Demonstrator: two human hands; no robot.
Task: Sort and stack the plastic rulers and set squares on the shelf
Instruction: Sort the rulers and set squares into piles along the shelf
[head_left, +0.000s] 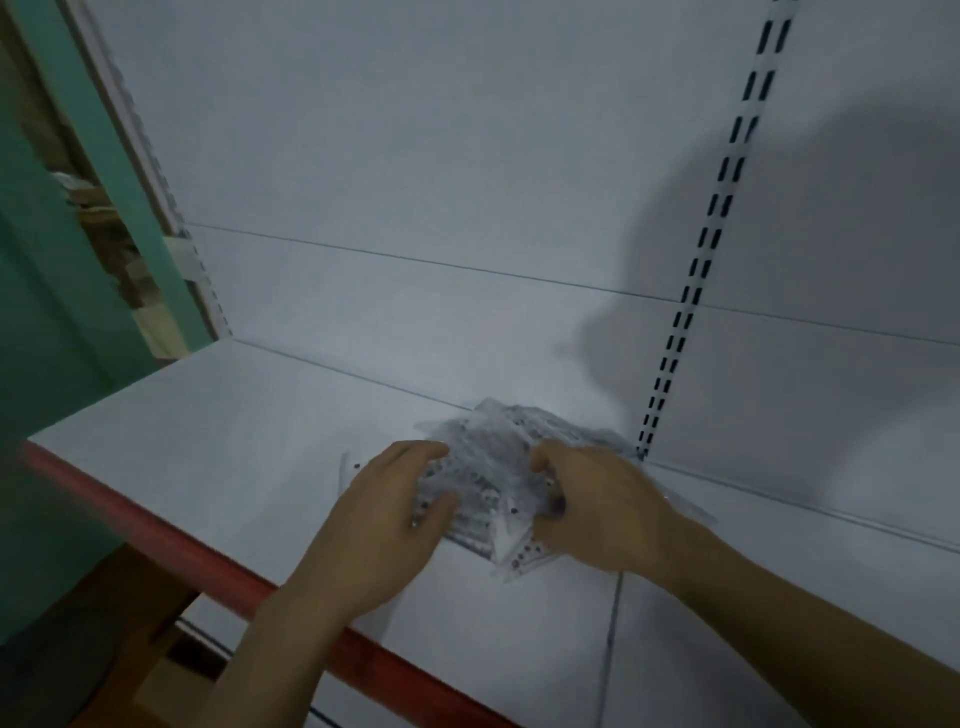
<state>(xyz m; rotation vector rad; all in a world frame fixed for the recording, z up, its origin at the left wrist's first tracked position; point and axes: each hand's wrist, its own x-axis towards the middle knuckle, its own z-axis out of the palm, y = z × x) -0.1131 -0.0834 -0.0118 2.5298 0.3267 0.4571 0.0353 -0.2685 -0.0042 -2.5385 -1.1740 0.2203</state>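
- White shelf board (234, 415) with a red front edge (156, 525) fills the middle of the frame, and a plain white back wall (415, 156) stands behind it.
- On the right side of that wall runs a white upright strip with two rows of black slots (722, 208). It goes down to the back of the shelf.
- At the far left of the frame I see a green panel (57, 312) with some brown stuff past it. It is too blurry to tell what that is.
- My messy pile of clear plastic rulers and set squares (493, 467) lies on the shelf, low in the middle of the frame, near the foot of the slotted strip.
- The pieces cross each other every which way. I cannot count them or tell one kind from the other, as they are see-through and blurred.
- My left hand (395, 519) lies on the left side of the pile. Its fingers are nearly straight and spread on top of the pieces, and the thumb touches them too. It presses more than it grabs.
- My right hand (597, 504) is on the right side of the pile. Its fingers are bent down into the pieces, so I think it has hold of some, but I cannot see which.
- I think the job has only just begun. No neat stack shows anywhere on the shelf.
- All of the sorting and stacking looks left to do.
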